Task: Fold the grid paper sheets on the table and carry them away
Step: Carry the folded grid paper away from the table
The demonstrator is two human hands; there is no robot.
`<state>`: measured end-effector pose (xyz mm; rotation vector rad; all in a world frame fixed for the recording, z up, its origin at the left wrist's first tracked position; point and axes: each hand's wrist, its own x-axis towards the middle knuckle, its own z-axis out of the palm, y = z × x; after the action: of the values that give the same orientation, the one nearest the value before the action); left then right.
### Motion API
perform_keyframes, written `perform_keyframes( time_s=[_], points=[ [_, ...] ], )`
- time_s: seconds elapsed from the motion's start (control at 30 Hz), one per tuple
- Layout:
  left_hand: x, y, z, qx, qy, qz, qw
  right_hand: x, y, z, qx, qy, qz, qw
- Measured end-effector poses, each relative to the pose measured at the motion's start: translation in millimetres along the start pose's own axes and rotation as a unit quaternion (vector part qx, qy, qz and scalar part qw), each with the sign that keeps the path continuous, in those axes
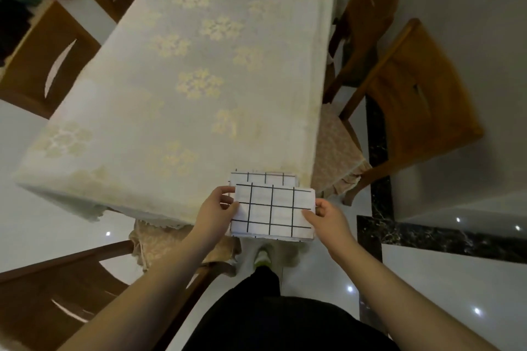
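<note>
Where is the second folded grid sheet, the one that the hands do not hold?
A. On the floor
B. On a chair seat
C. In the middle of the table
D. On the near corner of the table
D: the second folded grid sheet lies on the table at its near corner, just behind the folded sheet that the left hand and right hand hold.

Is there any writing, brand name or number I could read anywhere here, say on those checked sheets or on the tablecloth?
There is none to read.
Folded grid sheet, held between the left hand and the right hand: black grid lines only, no text.
Second folded grid sheet on the table corner: grid lines only.
Tablecloth: pale flower pattern, no lettering.
Wooden chairs: no labels visible.
</note>
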<state>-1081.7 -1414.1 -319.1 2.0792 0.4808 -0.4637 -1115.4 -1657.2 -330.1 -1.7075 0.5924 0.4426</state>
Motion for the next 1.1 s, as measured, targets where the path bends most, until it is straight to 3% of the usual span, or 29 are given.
perform_keyframes(
  time_s=[0.47, 0.6, 0.63, 0.7, 0.77, 0.8, 0.9, 1.1],
  points=[
    [81.6, -29.3, -0.1, 0.097, -0.009, 0.036, 0.995, 73.1, 5.2, 36.2, -0.129, 0.044, -0.008, 0.991],
    [81.1, -35.9, 4.7, 0.138, 0.048, 0.082, 0.986, 75.6, 7.3, 34.4, -0.179, 0.087, -0.04, 0.979],
    [79.2, -38.1, 6.6, 0.172, 0.07, 0.141, 0.972, 74.6, 7.3, 35.0, -0.212, 0.115, -0.071, 0.968],
    [76.8, -43.8, 11.4, 0.27, 0.082, 0.296, 0.912, 73.1, 9.9, 40.4, -0.307, 0.141, -0.173, 0.925],
    [78.3, -50.6, 17.6, 0.349, 0.042, 0.405, 0.844, 73.2, 12.6, 52.8, -0.402, 0.112, -0.262, 0.87],
    [79.0, -52.0, 20.6, 0.374, 0.019, 0.424, 0.825, 74.6, 13.0, 60.9, -0.442, 0.085, -0.286, 0.846],
    [83.6, -56.7, 32.7, 0.41, -0.014, 0.404, 0.818, 80.0, 14.1, 88.8, -0.525, 0.023, -0.297, 0.797],
    [93.5, -61.6, 31.8, 0.433, -0.074, 0.345, 0.829, 93.7, 27.7, 98.3, -0.575, -0.012, -0.24, 0.782]
  ],
)
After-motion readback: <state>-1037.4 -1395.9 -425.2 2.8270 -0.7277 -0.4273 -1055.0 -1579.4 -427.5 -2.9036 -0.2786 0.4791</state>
